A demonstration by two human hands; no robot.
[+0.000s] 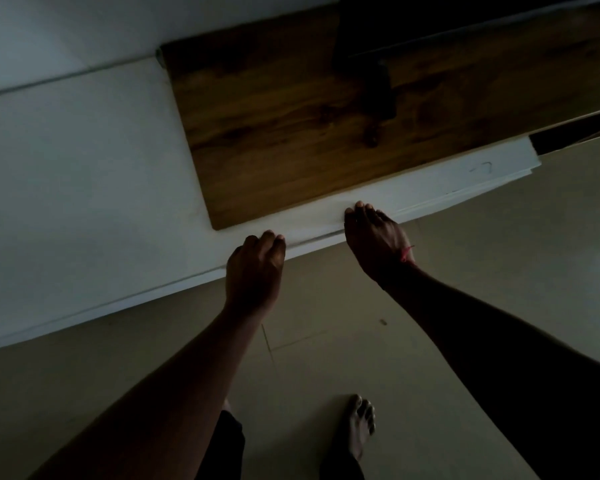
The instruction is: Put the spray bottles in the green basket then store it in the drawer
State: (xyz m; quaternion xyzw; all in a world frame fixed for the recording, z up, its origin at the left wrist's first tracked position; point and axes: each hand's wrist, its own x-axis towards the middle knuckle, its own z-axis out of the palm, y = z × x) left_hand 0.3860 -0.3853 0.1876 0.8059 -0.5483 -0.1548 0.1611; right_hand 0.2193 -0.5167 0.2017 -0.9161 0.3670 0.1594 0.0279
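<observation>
The view is dim. A white drawer front [430,188] runs slantwise below a dark wooden top [291,133]. My left hand [255,268] has its fingers curled against the front's upper edge. My right hand [374,237], with a red thread at the wrist, lays its fingertips over the same edge further right; its thumb is hidden. No spray bottle and no green basket shows, and the drawer's inside is not visible.
A white panel [84,185] stretches left of the wooden top. A dark opening [575,131] shows at the right edge. Beige floor tiles [326,358] lie below, with my bare foot [359,427] on them.
</observation>
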